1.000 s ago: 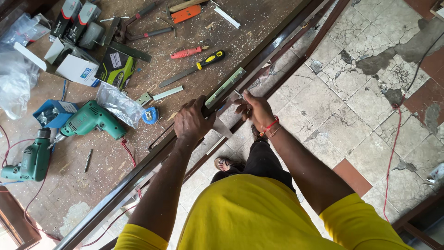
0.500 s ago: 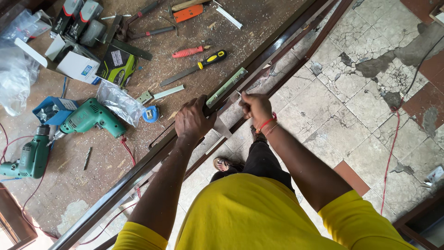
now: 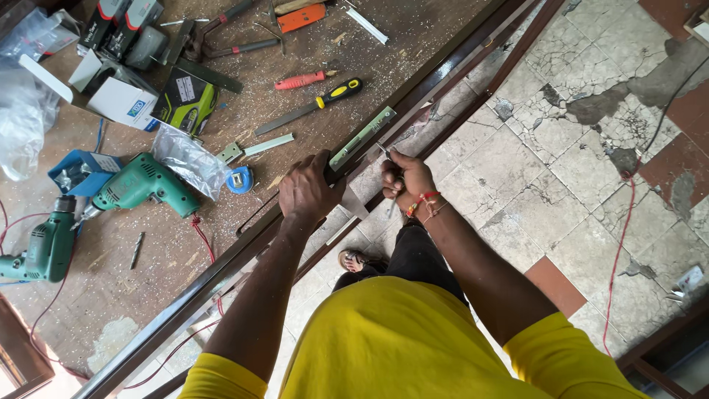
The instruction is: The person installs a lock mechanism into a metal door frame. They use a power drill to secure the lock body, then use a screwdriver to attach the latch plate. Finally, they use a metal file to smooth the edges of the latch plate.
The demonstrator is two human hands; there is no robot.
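Hands work on a long dark metal frame (image 3: pixel 450 70) that lies slanted over the workbench (image 3: pixel 185 244) edge. Left hand (image 3: pixel 306 193) is closed around the frame, beside a green lock plate (image 3: pixel 362 138) already set into it. Right hand (image 3: pixel 405 179) pinches a thin tool (image 3: pixel 385 151) at the plate. I judge the fitting is near finished; fixing remains. Green drill (image 3: pixel 144 185) rests nearby.

Person seen from above, bright yellow short-sleeved shirt, sleeves ending at upper arms, bare forearms, left hand (image 3: pixel 309 193) bare with no rings visible, right hand (image 3: pixel 405 179) bare, red thread bracelets on right wrist, dark trousers, sandal on one visible foot
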